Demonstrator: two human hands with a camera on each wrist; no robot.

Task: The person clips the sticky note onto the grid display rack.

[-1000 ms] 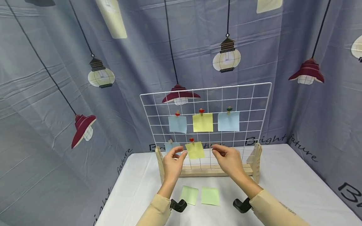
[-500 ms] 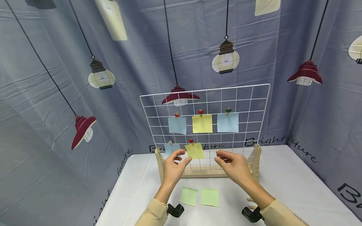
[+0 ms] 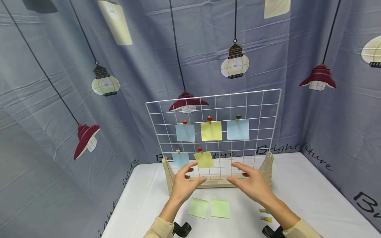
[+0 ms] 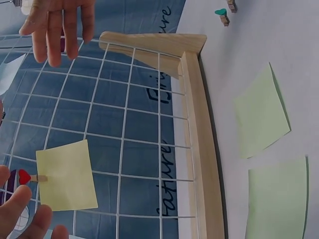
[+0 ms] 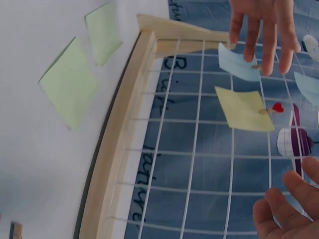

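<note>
My left hand [image 3: 184, 185] is raised in front of the wire grid [image 3: 223, 96], thumb and fingers spread apart with nothing between them. Just behind its fingertips, a tilted yellow sticky note [image 3: 204, 160] hangs from a small wooden clothespin with a red heart [image 3: 200, 150]. My right hand [image 3: 253, 185] is held level with the left one, also empty, before bare mesh to the right of that note. Beside the yellow note a blue note [image 3: 180, 160] hangs on a plain-looking clothespin. Above them a row of blue, yellow [image 3: 211, 131] and blue notes [image 3: 238, 129] is clipped up.
Two green sticky notes [image 3: 198, 208] [image 3: 220, 208] lie on the white table between my forearms. Near my right forearm lie clothespins, one with a yellow end [image 3: 266, 219]. The grid stands in a wooden base [image 3: 217, 182], with a lamp-patterned curtain [image 3: 125, 132] behind it.
Both hands have drawn back from the grid and lowered slightly, their fingers spreading wider. The right hand has moved further right. Clothespins by the right forearm have come into view.
</note>
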